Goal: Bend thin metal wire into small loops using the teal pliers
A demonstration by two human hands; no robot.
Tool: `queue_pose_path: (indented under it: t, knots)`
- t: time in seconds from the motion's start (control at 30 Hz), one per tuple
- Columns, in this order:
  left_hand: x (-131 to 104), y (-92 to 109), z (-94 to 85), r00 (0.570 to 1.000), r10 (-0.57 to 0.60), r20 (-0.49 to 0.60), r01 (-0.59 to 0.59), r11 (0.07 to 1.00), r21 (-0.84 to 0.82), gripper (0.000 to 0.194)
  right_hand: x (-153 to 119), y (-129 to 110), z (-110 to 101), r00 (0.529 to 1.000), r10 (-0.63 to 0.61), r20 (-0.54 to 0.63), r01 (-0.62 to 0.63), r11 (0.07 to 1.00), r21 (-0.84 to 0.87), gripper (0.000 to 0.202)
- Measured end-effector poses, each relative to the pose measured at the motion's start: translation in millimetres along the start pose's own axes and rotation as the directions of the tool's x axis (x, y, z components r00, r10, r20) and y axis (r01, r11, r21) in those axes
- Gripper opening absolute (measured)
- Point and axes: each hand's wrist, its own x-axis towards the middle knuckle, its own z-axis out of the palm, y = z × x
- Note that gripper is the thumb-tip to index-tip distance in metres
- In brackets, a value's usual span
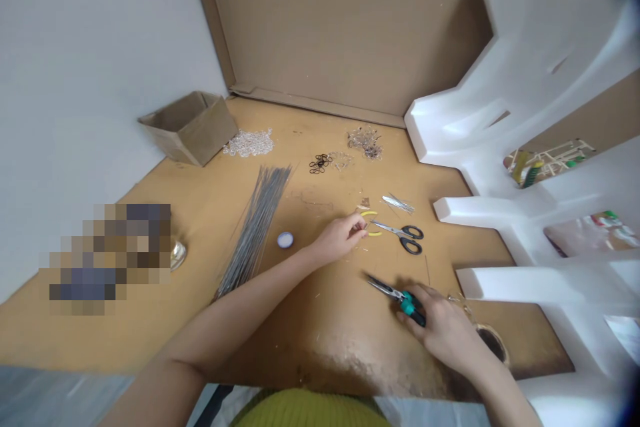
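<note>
My right hand (443,320) grips long-nose pliers (400,297) with teal and black handles, their jaws pointing up and left above the table. My left hand (345,235) is pinched closed beside a tool with yellow handles (370,214), partly hidden by the fingers; whatever the pinch holds is too small to make out. Just right of those fingers lie scissors (403,233) with black handles. Thin silver pieces (399,203) rest behind the scissors. A bundle of straight grey wires (257,227) lies left of my left hand, with a small white-and-blue round lid (285,239) between.
At the back left stands an open cardboard box (193,130) beside a pile of clear small pieces (250,143). Black loops (319,163) and a pile of small metal bits (366,140) lie farther back. White molded foam (480,212) borders the right side. A blurred patch covers the left.
</note>
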Motion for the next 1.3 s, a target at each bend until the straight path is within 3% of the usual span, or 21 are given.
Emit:
queue_pose_path:
  t: [0.37,0.5,0.6,0.7,0.97,1.2,1.3]
  knots:
    - [1,-6,1.5,0.988,0.152,0.009,-0.152,0.988,0.042,0.019,6,8,-1,0.999,0.044,0.002,-0.044,0.997,0.063,0.039]
    - [2,-5,-0.7,0.999,0.009,0.047,-0.003,0.993,-0.122,0.018,7,11,-4,0.997,0.072,0.009,-0.072,0.986,0.151,0.04]
    - [1,3,-5.1,0.974,-0.076,0.213,0.156,0.908,-0.389,0.017,8,11,-12,0.994,0.104,0.017,-0.104,0.955,0.276,0.04]
    - [-2,18,-9.5,0.935,-0.053,0.35,0.232,0.839,-0.492,0.019,10,7,-22,0.994,0.111,0.007,-0.105,0.921,0.376,0.036]
    - [-13,33,-6.8,0.896,0.01,0.443,0.215,0.865,-0.454,0.019,27,-6,-38,0.993,0.113,-0.046,-0.087,0.922,0.377,0.037]
    - [-18,41,-7.6,0.866,0.015,0.499,0.157,0.94,-0.301,0.023,32,-18,-52,0.999,0.051,0.014,-0.053,0.942,0.332,0.036]
    - [-19,43,-7.8,0.855,0.029,0.518,0.16,0.935,-0.317,0.024,32,-21,-59,0.998,0.027,0.056,-0.044,0.945,0.323,0.034]
